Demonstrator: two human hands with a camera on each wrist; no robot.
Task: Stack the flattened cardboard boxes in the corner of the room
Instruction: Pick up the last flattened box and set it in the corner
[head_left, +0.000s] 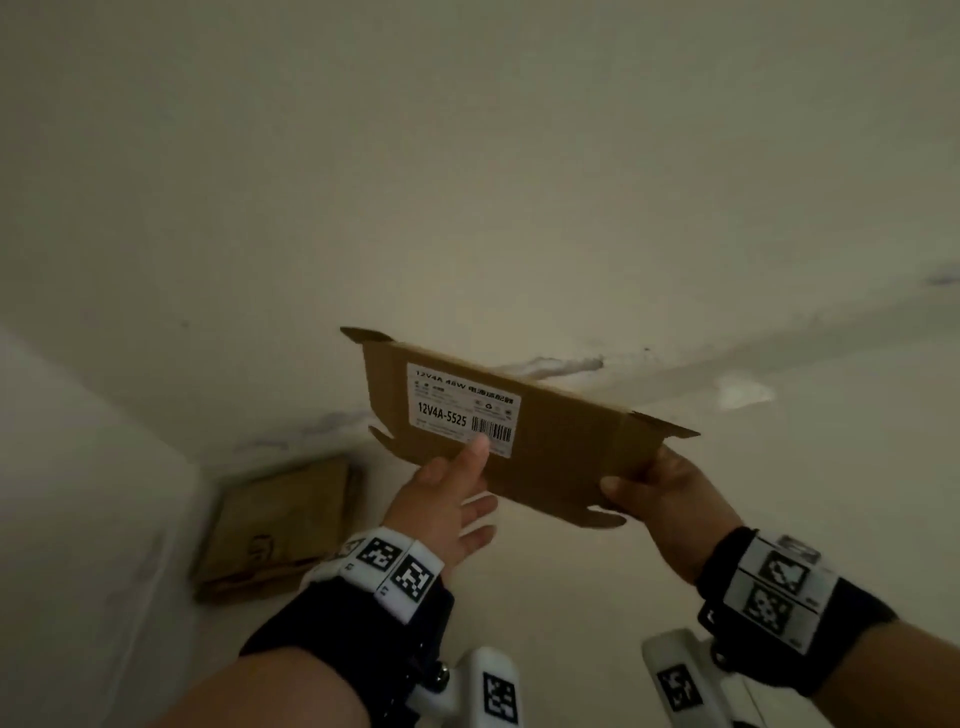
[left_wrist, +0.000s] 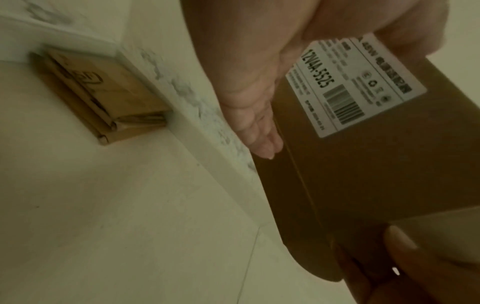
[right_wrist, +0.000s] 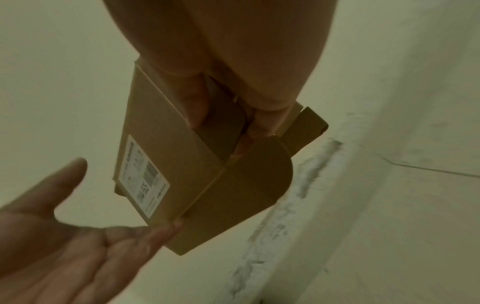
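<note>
Above the pale floor (head_left: 571, 597), your right hand (head_left: 670, 499) pinching the flattened box (head_left: 561, 452) at its end, your left hand (head_left: 447, 499) fingers straight and apart, thumb touching its label (head_left: 462, 408), cardboard stack (head_left: 280, 525) lying in the corner.

All three views are dim, with a yellow-green cast and soft grain. No light source shows. The flattened box (head_left: 524, 441) is dark brown, yet its white label (head_left: 464, 409) reads sharply in the head view. The stack in the corner (head_left: 280, 525) is smeared. Both wrist views are blurred, and the near hands are out of focus.
</note>
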